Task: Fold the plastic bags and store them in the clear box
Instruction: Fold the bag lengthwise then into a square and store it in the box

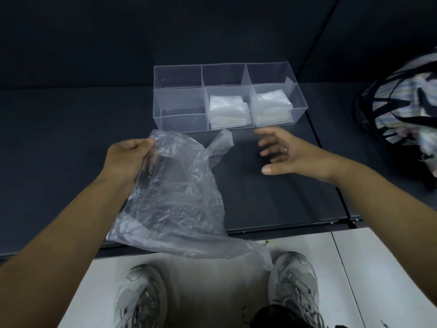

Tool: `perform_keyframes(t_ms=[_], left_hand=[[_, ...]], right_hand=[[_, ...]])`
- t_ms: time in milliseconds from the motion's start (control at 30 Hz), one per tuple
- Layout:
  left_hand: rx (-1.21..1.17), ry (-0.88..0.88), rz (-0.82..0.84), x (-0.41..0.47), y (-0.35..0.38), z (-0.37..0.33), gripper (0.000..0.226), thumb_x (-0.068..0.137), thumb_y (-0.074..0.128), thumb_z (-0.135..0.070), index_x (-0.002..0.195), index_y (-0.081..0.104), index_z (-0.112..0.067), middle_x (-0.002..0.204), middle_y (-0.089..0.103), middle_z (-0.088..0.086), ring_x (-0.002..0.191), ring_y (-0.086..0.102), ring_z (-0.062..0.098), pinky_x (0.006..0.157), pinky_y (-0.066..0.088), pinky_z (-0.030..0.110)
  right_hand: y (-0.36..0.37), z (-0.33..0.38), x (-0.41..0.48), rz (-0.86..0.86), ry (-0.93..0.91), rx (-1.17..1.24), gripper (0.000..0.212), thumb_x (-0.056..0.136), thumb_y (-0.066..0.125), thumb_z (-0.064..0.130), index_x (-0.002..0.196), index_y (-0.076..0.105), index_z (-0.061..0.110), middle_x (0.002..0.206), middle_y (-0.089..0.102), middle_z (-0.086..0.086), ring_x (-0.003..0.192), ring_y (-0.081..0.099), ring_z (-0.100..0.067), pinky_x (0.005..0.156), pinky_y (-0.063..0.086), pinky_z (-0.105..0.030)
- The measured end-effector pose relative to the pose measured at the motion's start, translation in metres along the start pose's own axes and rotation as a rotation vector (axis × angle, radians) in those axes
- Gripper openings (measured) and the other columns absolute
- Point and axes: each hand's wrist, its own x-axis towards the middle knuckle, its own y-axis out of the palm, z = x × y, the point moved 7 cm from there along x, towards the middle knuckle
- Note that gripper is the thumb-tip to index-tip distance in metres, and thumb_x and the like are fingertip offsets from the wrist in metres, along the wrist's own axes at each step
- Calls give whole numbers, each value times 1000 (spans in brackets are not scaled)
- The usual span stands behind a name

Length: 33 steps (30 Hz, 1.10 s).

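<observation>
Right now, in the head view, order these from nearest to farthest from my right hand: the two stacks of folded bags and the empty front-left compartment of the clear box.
1. Right stack of folded bags, in the front-right compartment, just beyond the right hand.
2. Middle stack of folded bags, in the front-middle compartment, further left.
3. Empty front-left compartment of the clear box, farthest left.

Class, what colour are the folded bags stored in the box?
White, seen in the head view: folded bags in the clear box.
</observation>
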Motion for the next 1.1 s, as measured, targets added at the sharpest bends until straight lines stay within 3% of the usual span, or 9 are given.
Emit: perform_keyframes(t_ms=[167,300,400,500,667,800,933,1033,1100], left_hand=[[17,24,14,1,5,-1,11,87,69,-26,78,71,-22,74,72,-4,68,68,8,66,52,20],[11,27,13,4,6,2,10,87,70,-26,77,71,-22,74,73,-4,68,68,8,68,52,22],[13,27,0,7,2,4,11,87,69,-26,77,70,-23,68,72,-8,63,67,4,64,51,18],[21,-5,-46,13,-9,9,10,89,67,-27,80,70,-23,79,71,-2,73,66,12,73,52,25],[32,-17,-113,18,-20,10,12,91,64,-29,91,70,-19,72,65,-8,66,61,9,56,46,19],[10,-20,-57,13,-10,11,17,92,63,-24,75,67,-22,50,65,-13,43,59,-2,41,44,11],[9,-9,-61,9,-8,10,21,93,62,-23,73,67,-18,53,65,-5,41,58,1,43,46,14],[12,-4,-41,6,-2,10,17,94,61,-20,77,66,-18,69,66,0,51,61,7,49,52,19],[-8,-10,-29,4,3,10,16,95,57,-19,81,64,-18,76,65,1,61,61,11,53,53,20]], right_hand=[[25,43,31,47,-145,-162,92,69,83,36,140,27,53,147,23,17,132,34,0,106,33,-19],[41,55,50,107,-186,-368,35,76,79,26,103,61,40,140,28,12,128,33,-1,102,27,-13],[36,42,47,116,-168,-409,13,80,76,23,81,64,29,134,39,10,118,41,-1,92,27,-3],[10,19,32,86,-71,-345,15,79,76,25,73,62,24,131,48,12,113,50,-3,88,33,-6],[-30,-10,3,84,38,-28,38,73,70,47,84,66,12,105,65,8,101,59,-9,95,40,-25],[-44,-25,4,-111,104,245,48,79,64,51,94,60,5,83,60,-5,76,63,-13,68,50,-21],[-54,-37,11,-390,131,223,11,87,66,8,84,59,15,65,61,0,52,56,-4,53,43,-17],[-72,-44,6,-678,126,215,16,87,65,1,101,58,5,69,64,-5,51,58,-3,53,46,-15],[-76,-46,3,-768,132,182,26,89,62,5,113,52,7,87,65,-10,69,62,-9,69,51,-20]])
